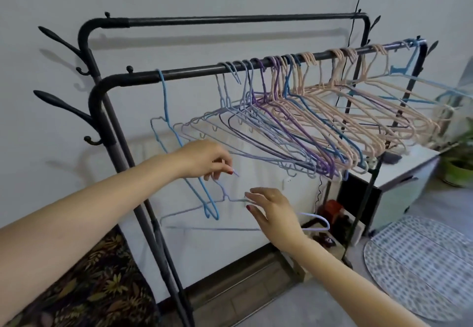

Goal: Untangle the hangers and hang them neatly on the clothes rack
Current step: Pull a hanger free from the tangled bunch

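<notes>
A black clothes rack (194, 72) has two top rails. On the front rail hang several hangers (317, 122) in lavender, purple, blue and peach, bunched toward the right. One light blue hanger (163, 101) hangs alone at the left of that rail. My left hand (204, 159) pinches the hook of a loose pale lavender hanger (194, 210), held below the rail. My right hand (275, 211) lies open with its fingers straight against that hanger's right shoulder. The hanger's right end (316, 221) shows past my right wrist.
Coat hooks (61, 104) jut from the rack's left post. A white cabinet (407, 181) stands at the right behind the rack, with a potted plant (460, 157) beyond it. A patterned oval mat (422, 260) lies on the floor. A dark floral fabric (97, 288) is at lower left.
</notes>
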